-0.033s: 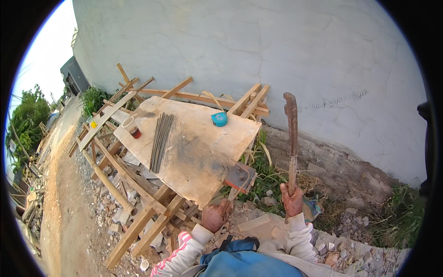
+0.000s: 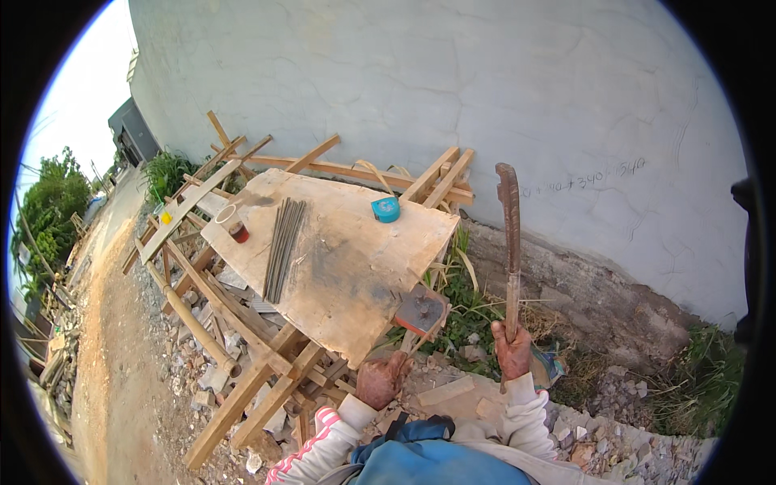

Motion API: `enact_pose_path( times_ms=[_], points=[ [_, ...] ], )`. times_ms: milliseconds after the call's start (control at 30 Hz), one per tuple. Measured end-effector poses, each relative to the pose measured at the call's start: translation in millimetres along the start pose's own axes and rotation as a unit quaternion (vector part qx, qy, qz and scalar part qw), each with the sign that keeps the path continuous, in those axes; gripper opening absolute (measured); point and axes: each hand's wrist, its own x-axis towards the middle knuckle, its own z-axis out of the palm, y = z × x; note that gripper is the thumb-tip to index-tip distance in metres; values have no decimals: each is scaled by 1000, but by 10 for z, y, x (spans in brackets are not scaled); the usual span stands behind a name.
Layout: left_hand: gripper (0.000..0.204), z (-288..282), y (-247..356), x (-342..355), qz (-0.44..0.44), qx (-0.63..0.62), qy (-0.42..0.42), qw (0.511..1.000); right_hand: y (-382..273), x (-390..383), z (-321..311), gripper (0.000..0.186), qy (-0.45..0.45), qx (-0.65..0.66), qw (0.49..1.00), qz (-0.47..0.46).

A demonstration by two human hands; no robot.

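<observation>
My right hand [image 2: 512, 352] is closed around the lower end of a long, rusty bar [image 2: 510, 234], held upright, with a notched, hooked top. My left hand [image 2: 383, 380] is closed at the near corner of a wooden board [image 2: 347, 250]. A thin strip or rod seems to run from its fingers toward a dark metal plate on a reddish block [image 2: 420, 310], but the fingers hide what they hold. On the board lie a bundle of several thin steel rods [image 2: 283, 250] and a teal tape measure [image 2: 386, 210]. The bar is apart from the plate.
A cup of dark red liquid [image 2: 239, 234] stands at the board's left edge. Timber beams [image 2: 263, 404] support the board over rubble. A bamboo pole [image 2: 194, 327] lies left of it. A grey wall [image 2: 388, 89] rises behind; a dirt path [image 2: 109, 339] runs along the left.
</observation>
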Motion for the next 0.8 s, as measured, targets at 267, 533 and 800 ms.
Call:
enact_pose_path(
  times_ms=[267,533,800],
  points=[
    [22,-117,210,199,-77,-386,-21,919,-5,356,-163,26,27,-105,968,-224],
    [36,-151,-17,180,-208,-367,-38,906,33,448,-319,30,-251,43,964,76],
    [20,-142,-242,219,-159,106,10,982,62,413,128,19,-248,91,945,191]
  ],
)
